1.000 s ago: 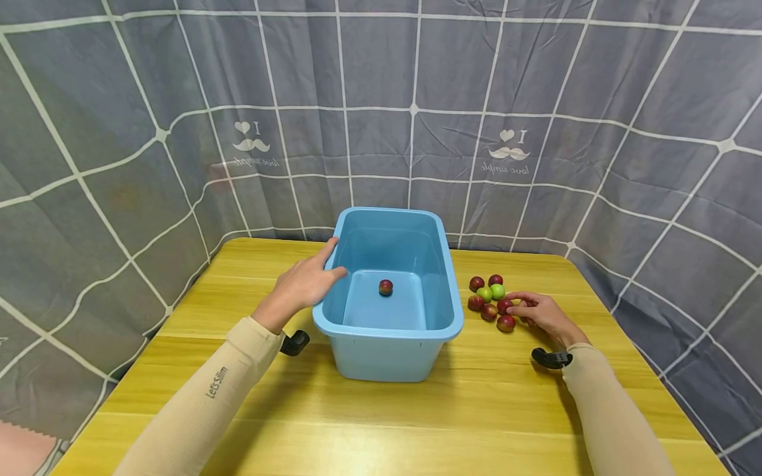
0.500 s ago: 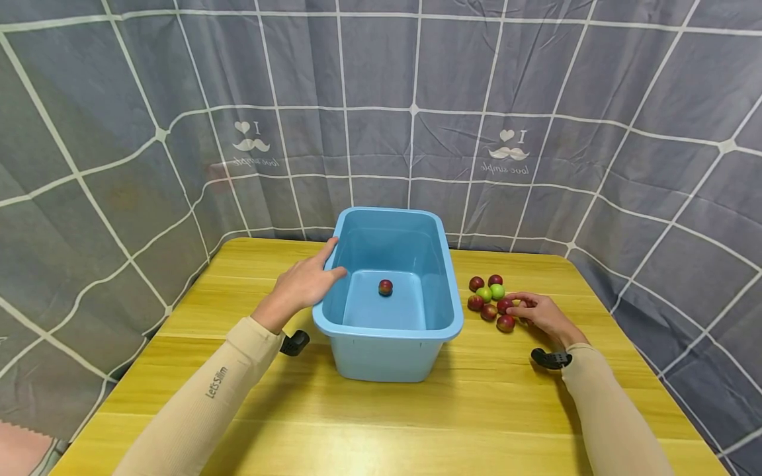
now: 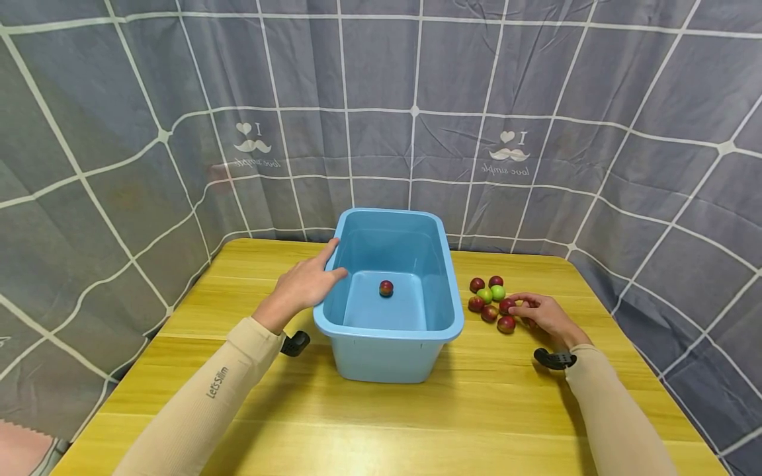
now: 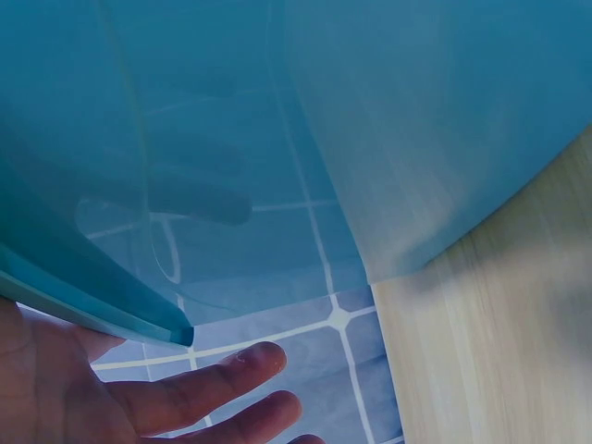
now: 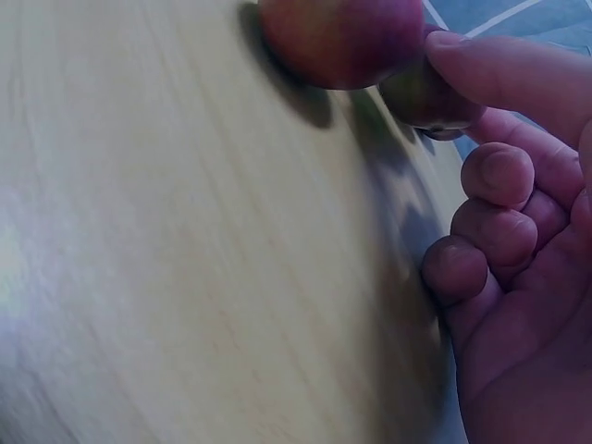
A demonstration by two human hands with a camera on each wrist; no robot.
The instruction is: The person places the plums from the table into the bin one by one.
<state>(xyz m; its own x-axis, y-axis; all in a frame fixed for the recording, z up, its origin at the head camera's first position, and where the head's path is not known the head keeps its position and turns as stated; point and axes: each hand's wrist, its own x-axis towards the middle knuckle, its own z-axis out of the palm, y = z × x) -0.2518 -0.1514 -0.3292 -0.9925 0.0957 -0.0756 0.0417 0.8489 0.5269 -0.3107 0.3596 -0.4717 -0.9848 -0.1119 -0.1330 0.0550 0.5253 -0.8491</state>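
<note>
A light-blue plastic tub [image 3: 387, 334] stands on the table with one dark red plum [image 3: 385, 288] on its floor. At the tub's left rim, my left hand [image 3: 305, 284] holds on, thumb over the inside and fingers outside. In the left wrist view the fingers [image 4: 213, 384] extend below the rim, apart from the wall. My right hand [image 3: 544, 317] pinches a dark red plum [image 3: 506, 306] between thumb and index finger, at the right side of a fruit cluster. Its other fingers [image 5: 504, 231] are curled, as the right wrist view shows. This plum appears to be still at table level.
Several more red plums [image 3: 489, 313] and two small green fruits [image 3: 497, 292] lie close together right of the tub. The wooden table [image 3: 381, 430] meets a grey curtain with white grid lines [image 3: 381, 145] at the back and sides.
The right hand and the plum between its fingertips have shifted very slightly to the right. The left hand and the tub stay in place.
</note>
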